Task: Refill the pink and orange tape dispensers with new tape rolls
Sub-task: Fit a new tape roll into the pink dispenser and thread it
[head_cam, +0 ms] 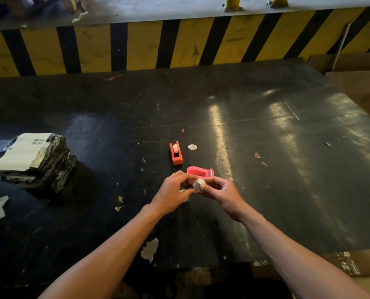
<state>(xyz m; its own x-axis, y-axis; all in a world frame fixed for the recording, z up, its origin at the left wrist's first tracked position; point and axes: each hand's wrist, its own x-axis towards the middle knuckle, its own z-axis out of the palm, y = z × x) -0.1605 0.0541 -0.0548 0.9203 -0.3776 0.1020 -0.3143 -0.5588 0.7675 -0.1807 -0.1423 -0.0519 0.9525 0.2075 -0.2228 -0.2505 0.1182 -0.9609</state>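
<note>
Two hands (198, 190) pinch one tape roll (198, 184); two dispensers, possibly one loaded.

Looks like a warehouse packing area: scuffed black counter (266, 126), a yellow-and-black hazard-striped barrier (179, 42) behind it, labelled black parcels (35, 160) stacked left, cardboard boxes (356, 83) right.

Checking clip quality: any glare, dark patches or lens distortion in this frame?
Head view: glare streaks on the black table right of centre; left side dim; the striped barrier bows from the wide lens; tape roll between left hand and right hand slightly soft.
</note>
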